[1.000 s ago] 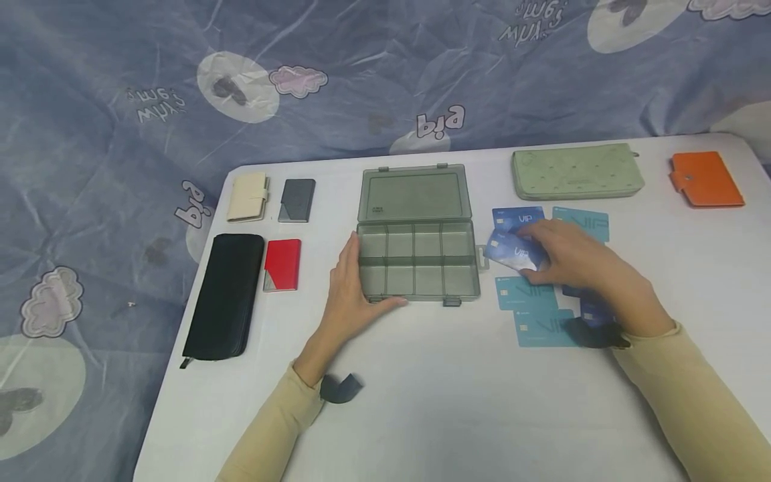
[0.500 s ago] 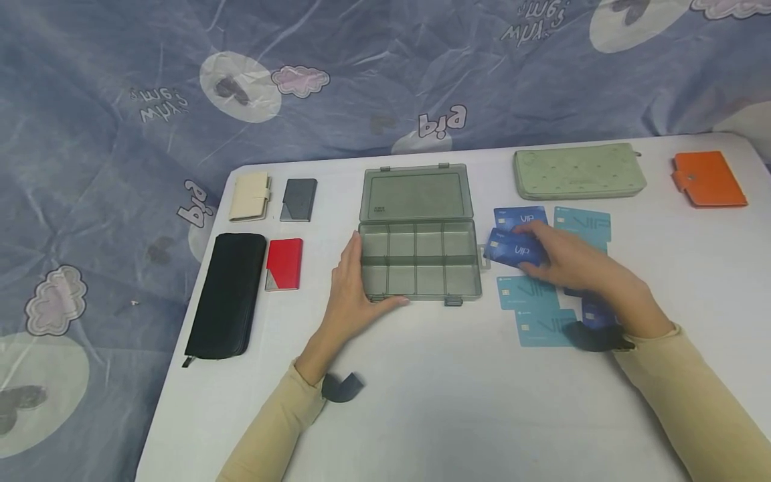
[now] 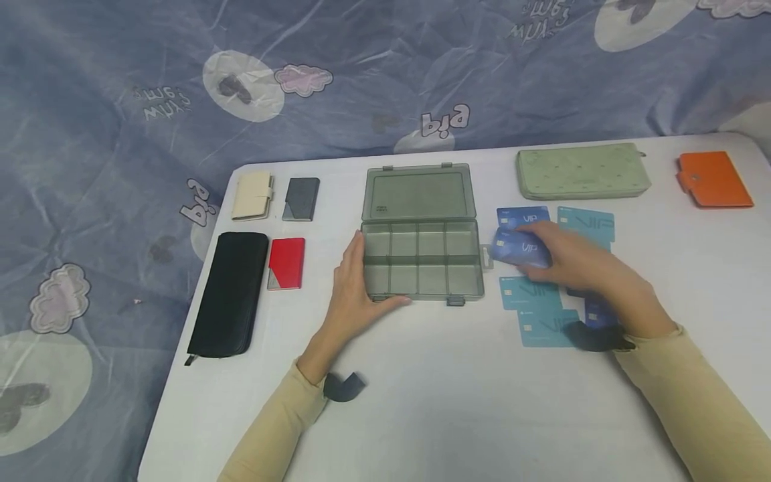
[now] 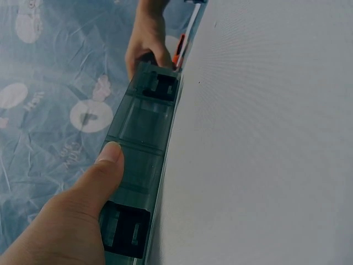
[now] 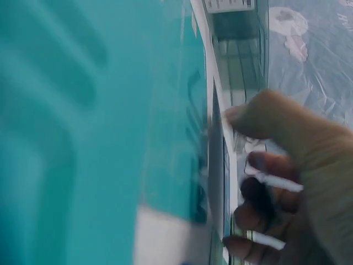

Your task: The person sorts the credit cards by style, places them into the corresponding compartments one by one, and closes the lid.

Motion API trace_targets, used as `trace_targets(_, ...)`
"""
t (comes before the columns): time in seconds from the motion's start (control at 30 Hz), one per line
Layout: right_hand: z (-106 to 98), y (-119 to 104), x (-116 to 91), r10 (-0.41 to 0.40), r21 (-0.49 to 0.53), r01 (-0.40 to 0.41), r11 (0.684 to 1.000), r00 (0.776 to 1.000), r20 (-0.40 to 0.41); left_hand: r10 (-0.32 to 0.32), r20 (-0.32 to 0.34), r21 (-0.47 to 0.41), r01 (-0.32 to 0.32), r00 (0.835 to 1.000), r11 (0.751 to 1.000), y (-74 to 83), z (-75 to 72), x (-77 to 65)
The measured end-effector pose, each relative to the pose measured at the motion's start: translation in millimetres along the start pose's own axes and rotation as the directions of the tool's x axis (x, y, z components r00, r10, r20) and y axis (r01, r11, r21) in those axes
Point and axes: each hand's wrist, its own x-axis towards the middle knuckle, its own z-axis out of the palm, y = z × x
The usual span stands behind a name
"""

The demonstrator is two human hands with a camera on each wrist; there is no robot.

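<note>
A translucent grey-green compartment box (image 3: 419, 261) lies with its lid (image 3: 419, 194) folded back. At its left front corner is my left hand (image 3: 352, 288), fingers straight along the side and thumb against the front wall. The left wrist view shows that thumb (image 4: 105, 165) between two dark latches. Right of the box, my right hand (image 3: 569, 258) pinches a blue VIP card (image 3: 519, 248) by its right end. This card overlaps another blue card (image 3: 523, 215) behind it. In the right wrist view, a large teal card surface (image 5: 110, 132) fills the left side.
Teal cards (image 3: 529, 292) lie in front of the right hand, another teal card (image 3: 587, 224) behind it. Dark blue cards (image 3: 597, 313) sit partly hidden under the wrist. A green wallet (image 3: 583, 171) and orange card holder (image 3: 717, 179) stand back right; black (image 3: 229, 294), red (image 3: 286, 263), grey and cream ones left.
The pinched blue card has turned slightly to lie more level, and the glare on it has faded. The left hand and the box stay as they were.
</note>
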Motion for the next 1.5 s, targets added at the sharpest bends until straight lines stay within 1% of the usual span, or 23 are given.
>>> trace_targets(0.1,-8,0,0,0.017,-0.004,-0.018,1.0,0.999,-0.03,0.005,-0.002,0.003,-0.005,1.0,1.0,-0.1,0.8,0.7)
trace_targets(0.2,-16,-6,4,-0.003,-0.007,0.003,1.0,0.997,-0.077,0.009,-0.006,0.009,-0.009,1.0,1.0,0.4,-0.4,1.7)
trace_targets(0.33,-23,-23,13,-0.047,-0.008,0.046,0.999,0.993,-0.112,0.007,-0.002,0.013,-0.007,1.0,1.0,0.8,-1.8,1.9)
trace_targets(0.43,-23,-40,26,-0.109,-0.006,0.109,0.994,0.986,-0.124,0.003,0.005,0.011,-0.003,1.0,1.0,0.8,-1.6,1.2)
trace_targets(0.5,-21,-50,37,-0.168,-0.002,0.169,0.986,0.977,-0.13,-0.001,0.004,0.01,0.001,1.0,1.0,0.9,-1.3,0.9)
trace_targets(0.57,-16,-58,49,-0.235,-0.001,0.237,0.972,0.963,-0.136,-0.005,0.004,0.008,0.005,1.0,1.0,0.5,-1.2,0.7)
trace_targets(0.63,-9,-63,60,-0.295,0.002,0.299,0.954,0.945,-0.137,-0.007,0.008,0.011,0.007,1.0,1.0,-0.1,-0.6,0.4)
trace_targets(0.7,-2,-66,68,-0.337,0.0,0.341,0.94,0.932,-0.135,-0.009,0.014,0.016,0.009,1.0,1.0,-0.9,0.2,0.0)
trace_targets(0.8,6,-67,76,-0.366,-0.004,0.369,0.929,0.92,-0.136,-0.01,0.021,0.025,0.009,1.0,1.0,-1.4,0.9,0.1)
trace_targets(0.93,12,-66,80,-0.376,-0.009,0.379,0.925,0.916,-0.14,0.0,0.015,0.029,-0.001,1.0,1.0,-1.7,0.4,1.4)
trace_targets(1.07,14,-64,81,-0.376,-0.016,0.377,0.926,0.918,-0.127,0.013,0.008,0.033,-0.013,1.0,0.999,-2.3,0.2,2.1)
trace_targets(1.17,13,-62,76,-0.366,-0.032,0.365,0.93,0.923,-0.115,0.009,0.008,0.034,-0.01,1.0,0.999,-2.5,0.6,2.1)
trace_targets(1.23,15,-57,71,-0.36,-0.044,0.357,0.933,0.925,-0.123,0.004,0.01,0.031,-0.005,1.0,0.999,-2.4,0.6,1.7)
trace_targets(1.27,15,-54,68,-0.358,-0.033,0.357,0.934,0.924,-0.133,0.002,0.012,0.031,-0.002,1.0,1.0,-2.3,0.6,1.7)
trace_targets(1.33,16,-45,59,-0.353,0.022,0.36,0.933,0.923,-0.152,0.003,0.015,0.031,-0.003,1.0,1.0,-1.9,0.6,1.6)
trace_targets(1.43,16,-25,44,-0.335,0.091,0.354,0.931,0.926,-0.175,0.006,0.014,0.031,-0.006,1.0,0.999,-1.6,-0.2,1.9)
trace_targets(1.5,13,-13,35,-0.306,0.116,0.327,0.938,0.937,-0.168,0.004,0.012,0.035,-0.004,1.0,0.999,-1.9,-1.0,2.1)
